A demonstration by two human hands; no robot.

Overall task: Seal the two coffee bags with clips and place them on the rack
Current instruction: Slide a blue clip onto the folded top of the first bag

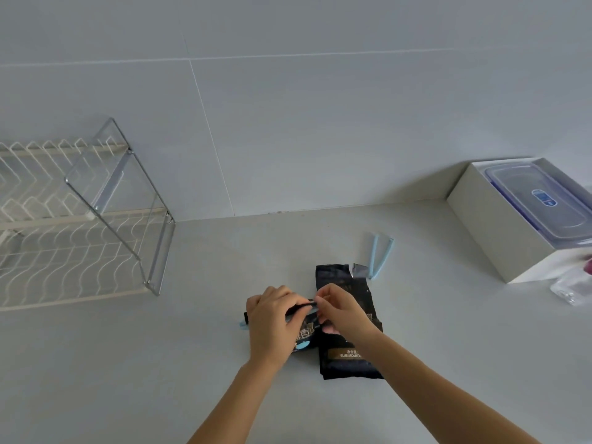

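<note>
While left hand [272, 318] and right hand [344, 312] pinch the blue clip [242, 324], it crosses a black coffee bag [309, 338].

Under the left hand [272, 318], the black coffee bags [347, 363] look shiny like foil. The blue clip [242, 325] it grips is smooth plastic. The grey counter [128, 363] beside it looks matt.

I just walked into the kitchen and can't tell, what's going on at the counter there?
A person is sealing the first coffee bag: the left hand and right hand both grip a light blue clip across its top. The second bag lies just to its right on the counter, top unclipped, with a spare clip beyond it. Neither bag is on the wire rack at the left yet.
</note>
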